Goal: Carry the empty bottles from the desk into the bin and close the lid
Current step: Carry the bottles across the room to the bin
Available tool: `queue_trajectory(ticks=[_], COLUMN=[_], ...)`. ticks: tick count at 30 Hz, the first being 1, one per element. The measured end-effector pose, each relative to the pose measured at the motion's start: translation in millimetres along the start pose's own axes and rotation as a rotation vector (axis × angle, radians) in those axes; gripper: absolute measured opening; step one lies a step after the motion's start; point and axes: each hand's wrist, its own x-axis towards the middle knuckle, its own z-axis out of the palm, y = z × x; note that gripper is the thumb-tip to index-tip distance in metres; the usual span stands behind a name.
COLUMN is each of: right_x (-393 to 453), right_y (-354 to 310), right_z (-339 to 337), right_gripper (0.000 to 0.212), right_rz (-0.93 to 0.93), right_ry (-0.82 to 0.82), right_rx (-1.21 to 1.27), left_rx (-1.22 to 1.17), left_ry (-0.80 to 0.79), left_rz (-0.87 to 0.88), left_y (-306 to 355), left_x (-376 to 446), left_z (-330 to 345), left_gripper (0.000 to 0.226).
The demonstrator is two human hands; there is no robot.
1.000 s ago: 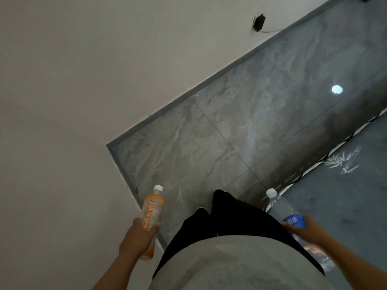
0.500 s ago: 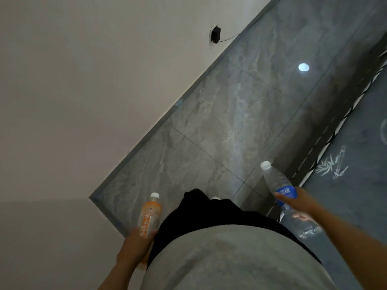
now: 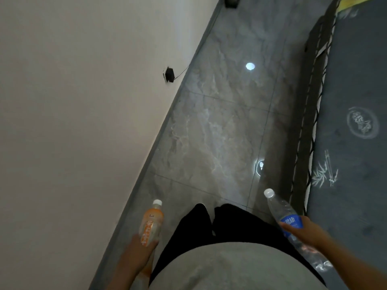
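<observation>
My left hand (image 3: 139,251) grips an orange-labelled bottle (image 3: 151,221) with a white cap, held upright at the lower left, close to the wall. My right hand (image 3: 307,231) holds a clear water bottle (image 3: 280,208) with a blue label and white cap, tilted with its cap pointing up and to the left. Both bottles hang in front of my body over the grey tiled floor (image 3: 219,132). No bin and no desk are in view.
A white wall (image 3: 83,101) runs along the left with a black plug (image 3: 169,74) and cable in a socket. A dark grey mat or bed edge (image 3: 351,143) with bamboo print runs along the right. A dark object (image 3: 231,1) stands at the top by the wall.
The view has turned, so the floor corridor now runs straight ahead between wall and mat. Both hands keep their bottles in about the same place relative to my body.
</observation>
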Motion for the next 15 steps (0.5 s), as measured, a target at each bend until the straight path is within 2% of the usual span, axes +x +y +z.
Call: queue_trajectory(ticks=[9, 15], right_x=[33, 78], right_y=[5, -44], right_z=[-11, -71], right_gripper=[0.048, 0.062], right_rz=[0.177, 0.166], right_ry=[0.03, 0.051], right_rx=[0.232, 0.26], left_rx=[0.222, 0.241], left_ry=[-0.003, -0.013], left_rz=[0.214, 0.208], left_y=[160, 233], left_x=[81, 112], left_z=[-61, -62], left_gripper=[0.064, 0.065])
